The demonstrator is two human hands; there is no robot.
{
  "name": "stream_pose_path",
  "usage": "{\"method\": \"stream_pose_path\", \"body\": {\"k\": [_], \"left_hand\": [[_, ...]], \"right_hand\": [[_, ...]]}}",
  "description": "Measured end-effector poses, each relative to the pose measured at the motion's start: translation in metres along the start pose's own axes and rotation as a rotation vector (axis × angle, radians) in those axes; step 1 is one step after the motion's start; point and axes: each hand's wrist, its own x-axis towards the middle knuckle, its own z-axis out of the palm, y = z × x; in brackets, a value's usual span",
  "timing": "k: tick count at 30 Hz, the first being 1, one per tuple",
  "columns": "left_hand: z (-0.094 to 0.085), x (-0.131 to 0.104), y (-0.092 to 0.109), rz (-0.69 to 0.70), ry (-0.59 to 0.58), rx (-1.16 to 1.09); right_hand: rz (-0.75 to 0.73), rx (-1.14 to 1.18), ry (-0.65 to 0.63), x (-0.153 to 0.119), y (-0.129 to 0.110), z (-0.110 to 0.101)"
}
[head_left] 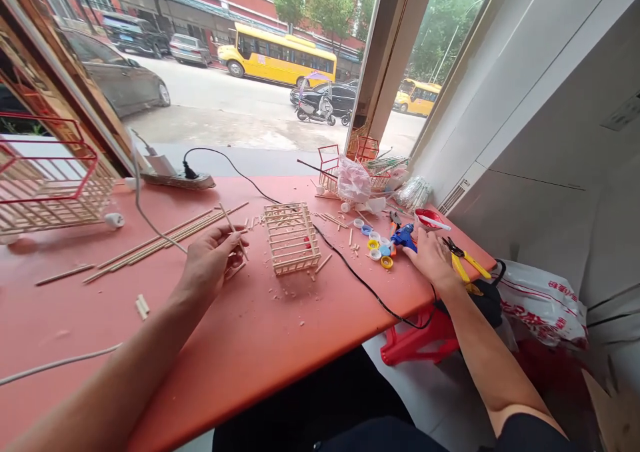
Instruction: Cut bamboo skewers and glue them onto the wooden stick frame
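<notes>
My left hand (213, 255) is closed on a thin wooden stick (233, 231), pinched and tilted above the table. To its right stands a small cage-like frame (293, 239) of glued sticks, with a red spot inside. At the right of the table my right hand (431, 255) is closed around a blue hot glue gun (403, 237); its handle is mostly hidden by the hand. Coloured bottle caps (373, 244) lie just left of the gun. Close by on the right are yellow-handled pliers (467, 259).
Long sticks (165, 242) lie on the left of the red table (210, 372). A stick cart (50, 185) with red rims stands far left. A black cord (360, 285) runs from the power strip (175, 180) across the table. A red bowl (425, 219) and a pink plastic bag (354, 179) sit at the back right.
</notes>
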Motion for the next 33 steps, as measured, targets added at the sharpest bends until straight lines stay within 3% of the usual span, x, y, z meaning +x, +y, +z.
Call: {"method": "stream_pose_path", "body": {"k": [6,11,14,17,20,22,25,29,33], "left_hand": [[0.000,0.004,-0.009,0.027,-0.027,-0.059],[0.000,0.008,-0.012,0.057,-0.029,-0.056],[0.001,0.008,-0.013,0.079,-0.035,-0.036],[0.002,0.009,-0.015,0.111,-0.036,-0.012],[0.004,0.010,-0.018,0.154,-0.040,0.011],[0.005,0.011,-0.019,0.182,-0.042,0.026],[0.005,0.010,-0.019,0.209,-0.046,0.044],[0.004,0.009,-0.018,0.216,-0.043,0.063],[0.005,0.007,-0.021,0.216,-0.045,0.082]], "right_hand": [[0.016,-0.005,0.014,0.005,-0.007,0.022],[0.024,0.111,0.171,0.002,0.005,0.040],[-0.039,0.229,0.327,-0.001,0.015,0.038],[-0.135,0.496,0.495,-0.001,0.011,0.017],[-0.251,0.873,0.347,0.003,-0.022,-0.020],[-0.412,1.170,0.143,0.006,-0.058,-0.045],[-0.616,1.365,-0.066,0.010,-0.116,-0.065],[-0.736,1.335,-0.118,0.011,-0.159,-0.052],[-0.704,1.266,-0.076,0.012,-0.161,-0.030]]}}
